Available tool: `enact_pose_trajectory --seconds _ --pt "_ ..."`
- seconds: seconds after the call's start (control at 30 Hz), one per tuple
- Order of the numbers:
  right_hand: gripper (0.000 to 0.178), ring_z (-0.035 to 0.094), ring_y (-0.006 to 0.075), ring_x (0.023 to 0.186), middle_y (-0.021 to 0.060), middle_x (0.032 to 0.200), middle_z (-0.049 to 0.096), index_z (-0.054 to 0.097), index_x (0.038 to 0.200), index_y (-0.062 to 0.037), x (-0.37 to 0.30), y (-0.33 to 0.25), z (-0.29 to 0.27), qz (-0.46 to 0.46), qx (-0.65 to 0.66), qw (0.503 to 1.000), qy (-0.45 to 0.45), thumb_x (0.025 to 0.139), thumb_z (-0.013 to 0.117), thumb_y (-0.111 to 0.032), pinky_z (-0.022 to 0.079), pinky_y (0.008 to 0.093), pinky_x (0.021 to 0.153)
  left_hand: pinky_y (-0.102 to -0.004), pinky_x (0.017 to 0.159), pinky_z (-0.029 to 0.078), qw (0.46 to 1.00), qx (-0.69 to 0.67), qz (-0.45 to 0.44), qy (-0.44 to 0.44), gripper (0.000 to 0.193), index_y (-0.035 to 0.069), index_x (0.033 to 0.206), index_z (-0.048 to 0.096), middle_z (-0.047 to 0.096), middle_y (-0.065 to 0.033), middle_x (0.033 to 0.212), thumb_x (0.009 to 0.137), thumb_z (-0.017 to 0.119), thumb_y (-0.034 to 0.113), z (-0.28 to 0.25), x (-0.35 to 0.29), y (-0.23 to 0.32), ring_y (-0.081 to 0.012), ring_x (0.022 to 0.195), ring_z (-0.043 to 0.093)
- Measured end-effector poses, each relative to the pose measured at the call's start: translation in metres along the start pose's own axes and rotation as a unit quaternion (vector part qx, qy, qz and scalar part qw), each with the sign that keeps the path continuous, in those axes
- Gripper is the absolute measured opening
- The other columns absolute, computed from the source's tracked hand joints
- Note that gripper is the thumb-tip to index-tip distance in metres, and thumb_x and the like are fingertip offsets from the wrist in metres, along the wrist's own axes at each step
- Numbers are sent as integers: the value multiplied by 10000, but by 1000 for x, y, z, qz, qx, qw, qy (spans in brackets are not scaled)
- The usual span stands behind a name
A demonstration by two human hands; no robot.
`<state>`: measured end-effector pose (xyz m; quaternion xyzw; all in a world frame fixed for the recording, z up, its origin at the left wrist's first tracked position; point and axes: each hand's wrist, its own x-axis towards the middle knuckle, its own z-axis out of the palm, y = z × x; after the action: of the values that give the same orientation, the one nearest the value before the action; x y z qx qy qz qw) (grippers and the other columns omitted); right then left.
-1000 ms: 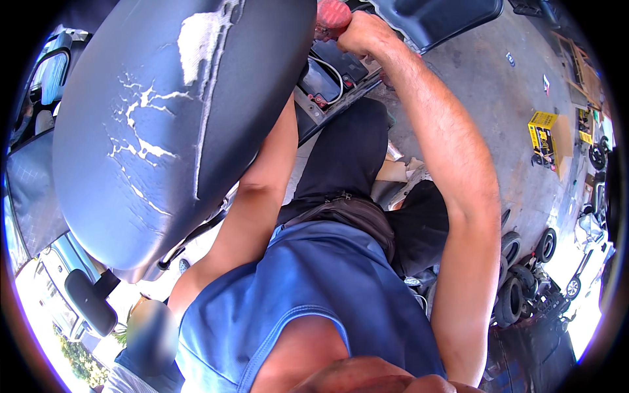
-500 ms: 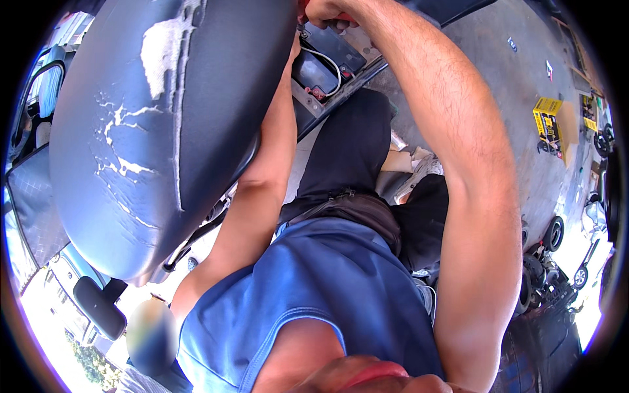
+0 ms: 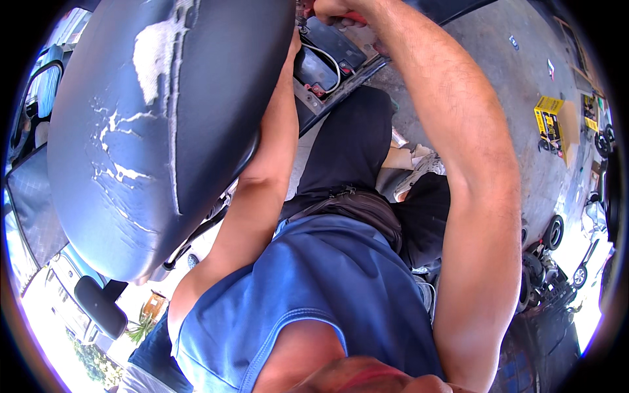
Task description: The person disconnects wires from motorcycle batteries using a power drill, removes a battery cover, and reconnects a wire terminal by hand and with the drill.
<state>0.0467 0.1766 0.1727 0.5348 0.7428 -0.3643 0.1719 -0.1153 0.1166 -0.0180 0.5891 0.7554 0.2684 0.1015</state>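
Observation:
At the top edge, my right hand (image 3: 331, 9) is curled closed around a red-handled tool (image 3: 354, 16); its working end is out of sight. My left hand (image 3: 295, 43) reaches up behind the padded black seat (image 3: 229, 72), and its fingers are hidden there. Both hands are over an open bay holding black batteries (image 3: 336, 44) with red terminal pieces (image 3: 317, 90). A pale cable (image 3: 333, 60) loops across them. The seat's cover is cracked and peeling, with light backing showing through.
The bay's metal frame edge (image 3: 344, 92) runs beside my knee. On the concrete floor (image 3: 478, 59) at right stands a yellow-and-black box (image 3: 549, 124). Wheels (image 3: 554, 232) and dark parts lie farther down. A mirror (image 3: 100, 306) sticks out at lower left.
My right hand has shifted slightly right with the red-handled tool. The seat sits slightly higher and farther left in view. At lower left, a plant pot now shows where a blurred shape was.

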Motion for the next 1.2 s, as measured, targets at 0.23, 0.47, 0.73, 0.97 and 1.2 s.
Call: enact_pose_trajectory --seconds 0.23,0.47,0.73,0.97,1.2 --pt "166 642 249 676 112 776 696 739 838 -66 7 2 -2 20 -50 998 -14 798 612 -166 506 435 601 -450 891 555 996 47 12 68 287 104 1024 782 757 -170 990 815 756 297 6 0 2 -374 973 720" --pt "159 634 244 668 106 773 691 736 843 -71 24 -2 1 -9 -60 996 -60 800 614 -164 507 433 605 -466 913 546 998 58 -23 -26 317 80 1004 787 748 -203 998 815 766 335 -2 11 -5 -400 988 710" --pt "148 619 244 648 101 722 664 720 790 -86 51 9 3 6 -94 992 -79 785 576 -121 504 423 602 -481 910 543 996 73 -21 -47 372 44 1015 774 736 -235 994 813 764 356 5 9 -8 -419 984 702" --pt "185 732 257 792 155 856 752 767 801 -86 43 5 4 4 -132 990 -38 718 605 -119 570 460 691 -491 891 544 997 74 -22 -25 365 0 983 749 732 -249 951 817 742 325 6 6 -4 -437 965 697" --pt "303 739 312 864 203 943 759 781 944 -35 -33 13 -26 -118 -127 977 123 677 732 -168 582 456 752 -443 796 554 986 -133 67 73 247 -20 986 736 754 -190 892 871 680 192 -16 -6 18 -353 828 727"
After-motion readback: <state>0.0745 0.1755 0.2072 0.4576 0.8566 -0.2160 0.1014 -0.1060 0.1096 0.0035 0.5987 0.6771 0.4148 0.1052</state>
